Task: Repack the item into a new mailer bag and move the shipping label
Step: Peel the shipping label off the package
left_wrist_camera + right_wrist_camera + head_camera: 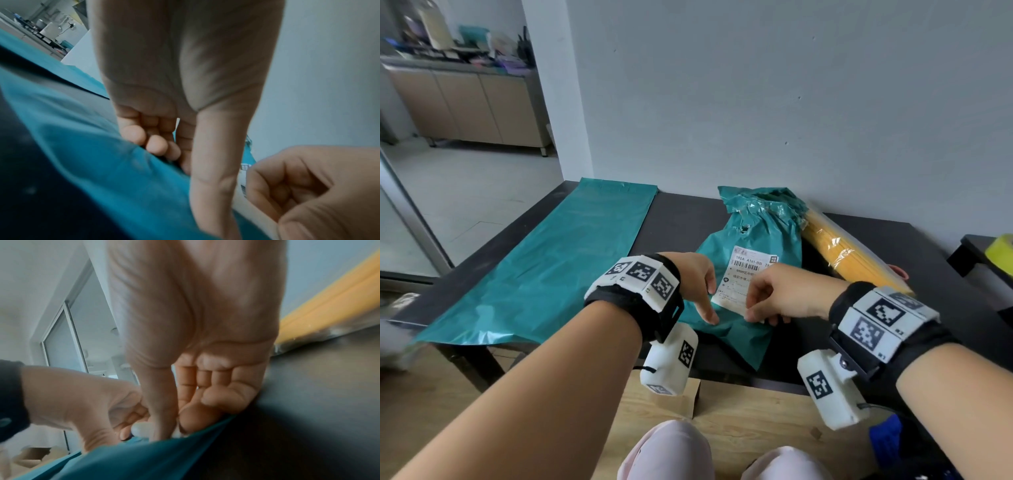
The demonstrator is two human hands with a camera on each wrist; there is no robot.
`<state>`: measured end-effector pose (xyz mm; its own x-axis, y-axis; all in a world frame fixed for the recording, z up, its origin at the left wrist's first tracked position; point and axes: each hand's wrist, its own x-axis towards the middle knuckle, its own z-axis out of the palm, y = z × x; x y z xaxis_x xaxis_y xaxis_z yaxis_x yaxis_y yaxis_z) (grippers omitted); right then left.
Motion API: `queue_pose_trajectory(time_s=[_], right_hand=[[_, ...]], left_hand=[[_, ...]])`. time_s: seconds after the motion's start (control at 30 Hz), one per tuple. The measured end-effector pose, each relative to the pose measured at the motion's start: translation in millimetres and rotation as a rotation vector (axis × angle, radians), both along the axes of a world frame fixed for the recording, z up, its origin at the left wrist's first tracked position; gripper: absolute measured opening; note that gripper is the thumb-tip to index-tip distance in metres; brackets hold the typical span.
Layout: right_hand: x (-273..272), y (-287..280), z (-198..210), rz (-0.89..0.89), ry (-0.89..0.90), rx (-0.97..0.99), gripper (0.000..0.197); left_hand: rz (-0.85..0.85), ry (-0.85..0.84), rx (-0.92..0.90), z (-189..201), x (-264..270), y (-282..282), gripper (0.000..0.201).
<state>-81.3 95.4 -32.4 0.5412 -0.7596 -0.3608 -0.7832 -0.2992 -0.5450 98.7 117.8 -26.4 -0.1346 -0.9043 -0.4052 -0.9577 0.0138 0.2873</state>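
On the dark table (681, 219), all placed relative to the torn mailer:
Torn mailer (753, 240): crumpled teal bag, far end ripped open, near end overhanging table edge.
Shipping label (743, 274): white, stuck on torn mailer's near half; near corner hidden behind both hands.
Left hand (697, 277): at label's left edge; thumb stretched down onto teal film, other fingers curled, tips resting on bag.
Right hand (780, 294): at label's lower right corner; thumb and forefinger pressed together, apparently pinching that corner, other fingers folded in.
New mailer (571, 253): flat, smooth teal bag, well left of torn mailer, apart from it.
Item (849, 250): long yellow bundle in clear wrap, just right of torn mailer, far end tucked under ripped film.
Yellow-green object (1001, 248): far right, on separate dark surface.
Head view only: label print, new mailer, cabinets beyond doorway.
Left wrist view only: left fingertips (156, 144) pressing into film; right fist beside them.
Right wrist view only: thumb tip meeting forefinger over something pale, blurred; yellow bundle's edge behind.
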Motion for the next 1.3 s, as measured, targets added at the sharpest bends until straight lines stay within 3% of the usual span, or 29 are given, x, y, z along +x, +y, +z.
queue_pose_trajectory(time_s=[0.1, 0.27, 0.47, 0.53, 0.6, 1.0, 1.3], right_hand=[[0, -3, 3, -0.011, 0.014, 0.004, 0.006], [18, -3, 0, -0.008, -0.017, -0.075, 0.027], [31, -4, -6, -0.019, -0.013, -0.115, 0.018], [32, -4, -7, -0.031, -0.010, -0.111, 0.015], [33, -4, -9, -0.041, -0.008, -0.130, 0.013], [32, -5, -11, -0.050, 0.012, -0.187, 0.018], [31, -3, -10, -0.068, 0.013, -0.200, 0.016]], left_hand=[[-0.003, -0.033, 0.016, 0, -1, -2, 0.058], [-0.018, -0.058, 0.041, -1, -1, -8, 0.053], [-0.029, -0.116, 0.050, -1, -2, -8, 0.053], [-0.026, -0.118, 0.048, 0, -1, -6, 0.064], [-0.026, -0.109, 0.045, 0, -1, -6, 0.064], [-0.017, -0.116, 0.069, 5, -2, -3, 0.060], [-0.001, -0.114, 0.059, 8, -3, 1, 0.077]])
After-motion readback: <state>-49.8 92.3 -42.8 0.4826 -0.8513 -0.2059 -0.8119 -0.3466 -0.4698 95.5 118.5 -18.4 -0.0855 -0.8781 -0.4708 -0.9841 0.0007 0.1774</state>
